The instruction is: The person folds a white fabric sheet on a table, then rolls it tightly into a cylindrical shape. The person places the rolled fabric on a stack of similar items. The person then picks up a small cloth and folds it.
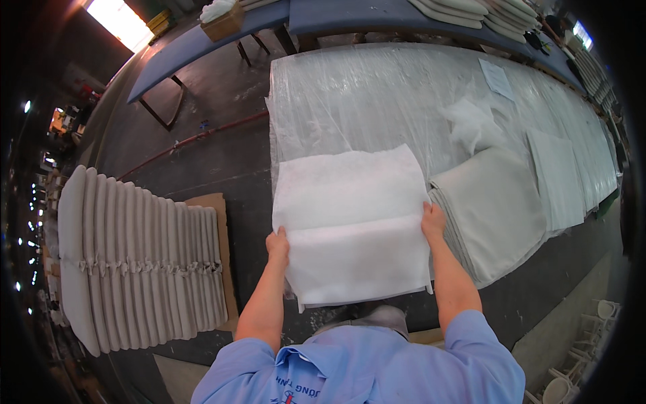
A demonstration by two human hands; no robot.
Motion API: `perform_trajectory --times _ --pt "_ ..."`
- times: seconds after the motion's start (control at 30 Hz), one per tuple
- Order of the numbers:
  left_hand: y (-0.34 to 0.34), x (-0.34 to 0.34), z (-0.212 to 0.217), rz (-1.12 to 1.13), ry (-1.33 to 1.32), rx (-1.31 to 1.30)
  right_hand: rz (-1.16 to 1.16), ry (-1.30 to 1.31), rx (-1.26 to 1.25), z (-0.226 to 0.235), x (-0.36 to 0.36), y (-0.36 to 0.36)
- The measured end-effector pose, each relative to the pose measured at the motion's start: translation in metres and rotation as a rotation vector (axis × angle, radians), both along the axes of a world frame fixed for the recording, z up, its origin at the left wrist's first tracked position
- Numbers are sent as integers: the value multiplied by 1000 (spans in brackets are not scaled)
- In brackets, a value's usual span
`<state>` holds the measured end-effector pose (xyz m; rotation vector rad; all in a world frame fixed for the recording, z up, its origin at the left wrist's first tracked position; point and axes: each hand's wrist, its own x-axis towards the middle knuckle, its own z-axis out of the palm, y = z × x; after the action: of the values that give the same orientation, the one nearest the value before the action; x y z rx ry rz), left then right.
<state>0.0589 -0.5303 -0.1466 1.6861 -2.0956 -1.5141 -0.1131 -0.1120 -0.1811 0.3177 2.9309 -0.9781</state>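
A white sheet of soft padding [350, 188] lies in front of me, with a fold running across its middle. Its near part hangs toward my body over the edge of the plastic-covered surface. My left hand [277, 246] is closed on the left edge of the padding, near the fold. On the opposite edge, my right hand [433, 221] grips it a little farther from me. Right of the padding, close to my right hand, rests a stack of folded beige fabric covers [494, 202].
Clear plastic film [350, 94] covers the wide surface, with a crumpled white scrap [472, 124], a white folded piece [557, 178] and a paper sheet [496, 79] on it. Many beige cushions [145, 262] stand in a row at left. Blue tables [377, 17] stand beyond.
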Motion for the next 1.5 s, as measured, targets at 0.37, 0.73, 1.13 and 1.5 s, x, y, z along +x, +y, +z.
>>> perform_trajectory --times 0.37,0.73,1.13,1.5 --pt "-26 10 -4 -77 -14 13 109 -53 74 -14 -20 27" --pt "-16 69 9 34 285 767 -23 -406 -716 37 30 25" --pt "52 131 0 188 391 875 -129 -318 -712 27 110 31" --pt "46 126 -31 194 198 117 36 47 27 6 112 48"
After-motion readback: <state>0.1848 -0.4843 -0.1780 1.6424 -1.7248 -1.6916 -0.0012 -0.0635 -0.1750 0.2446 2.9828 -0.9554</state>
